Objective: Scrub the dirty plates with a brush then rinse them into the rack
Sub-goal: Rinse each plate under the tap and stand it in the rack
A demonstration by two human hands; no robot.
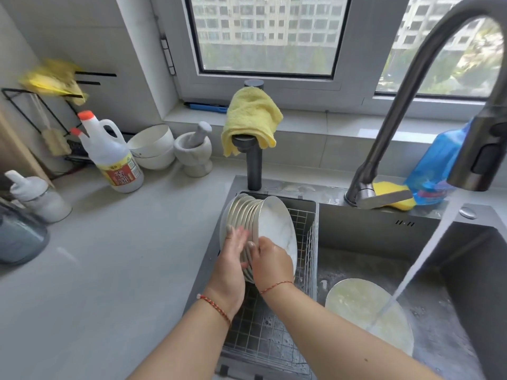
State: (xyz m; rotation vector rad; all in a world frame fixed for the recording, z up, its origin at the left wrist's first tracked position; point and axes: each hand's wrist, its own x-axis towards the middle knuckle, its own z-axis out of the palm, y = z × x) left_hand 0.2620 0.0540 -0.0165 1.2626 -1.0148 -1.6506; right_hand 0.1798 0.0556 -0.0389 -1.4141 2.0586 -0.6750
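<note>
Down at the rack (304, 237), seen from the head camera, I've got both hands on the stack of plates (247, 215) standing on edge at its far end. My left hand (233, 256) lies flat-fingered against the near-left side of the stack, fingers straight, steadying. My right hand (270, 260) curls round the rim of the front plate (277, 226), thumb and fingers pinching it.

Risks now: everything's wet, so that front plate could slip my pinch and clatter onto the wire, or tip rightward where nothing props it. Push too hard with the left and the whole row could topple like dominoes.

Orientation: the plates stand near upright, leaning a touch left, faces turned to the right and towards me; the row itself runs left to right across the rack.

Over in the sink (384, 237), one dirty plate (362, 308) lies flat under the running water (411, 275), so I judge there's scrubbing left.
</note>
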